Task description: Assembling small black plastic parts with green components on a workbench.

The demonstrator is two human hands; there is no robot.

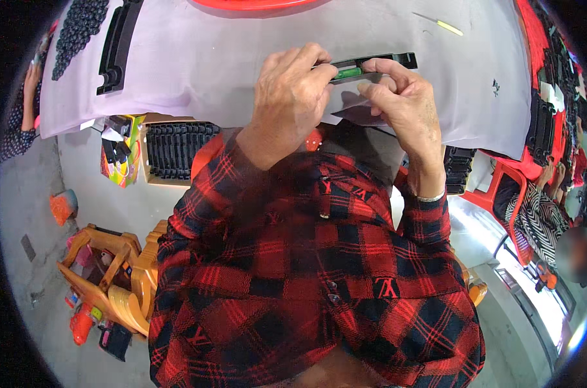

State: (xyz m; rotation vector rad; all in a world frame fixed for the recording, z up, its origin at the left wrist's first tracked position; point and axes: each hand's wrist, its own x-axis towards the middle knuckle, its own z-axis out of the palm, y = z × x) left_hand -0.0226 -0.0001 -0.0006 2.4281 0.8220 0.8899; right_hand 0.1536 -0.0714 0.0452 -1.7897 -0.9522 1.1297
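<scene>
A long black plastic strip (404, 60), like a spirit level body, is held just above the table near its front edge. A small green cylinder (349, 73), resembling a level vial, lies along it between my hands. My left hand (290, 94) is closed on the strip's left part, its fingers covering that end. From the right, my right hand (406, 97) curls in, forefinger tip against the green cylinder's right end and thumb just below. Whether the cylinder sits inside a slot is hidden by my fingers.
On the grey-covered table (196, 58) are a black strip (117, 55), a heap of small black pieces (80, 32), a red basin (254, 3) and a yellow-handled tool (447, 27). Below stands a box of black strips (180, 152). Other people sit at both sides.
</scene>
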